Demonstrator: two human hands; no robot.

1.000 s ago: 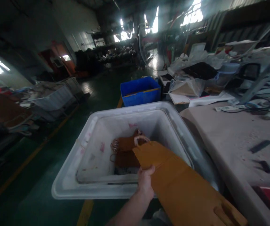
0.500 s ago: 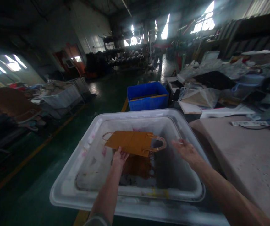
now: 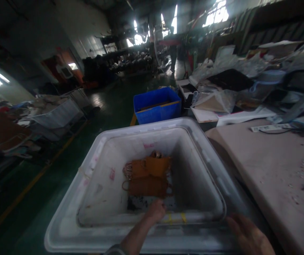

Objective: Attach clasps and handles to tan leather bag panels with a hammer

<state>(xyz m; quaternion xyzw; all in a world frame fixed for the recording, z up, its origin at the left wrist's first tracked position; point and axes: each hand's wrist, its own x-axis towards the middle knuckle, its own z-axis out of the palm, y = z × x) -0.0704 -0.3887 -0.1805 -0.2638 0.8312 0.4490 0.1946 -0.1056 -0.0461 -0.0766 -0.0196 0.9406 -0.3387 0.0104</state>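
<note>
My left hand [image 3: 156,210] is over the near side of a large white plastic bin [image 3: 69,209], above its inner wall. Nothing shows in this hand; its fingers look curled but are too blurred to judge. Down in the bin lie brown-orange bags with looped handles: one bag [image 3: 148,186] nearer me and another bag [image 3: 158,165] behind it, with chain-like handles at their ends. My right hand [image 3: 250,233], smeared by motion, is beyond the bin's near right corner with fingers stretched out and nothing in them.
A blue bin [image 3: 158,111] stands just beyond the white one. On the right is a pale covered table [image 3: 268,152] with small scraps and a power strip [image 3: 271,127]; behind it plastic-wrapped goods are piled. A loaded white cart [image 3: 57,115] stands at left.
The brown-orange bag that my left hand held has been let go and lies in the bin. Both hands have drawn back toward me. The view has shifted slightly right.
</note>
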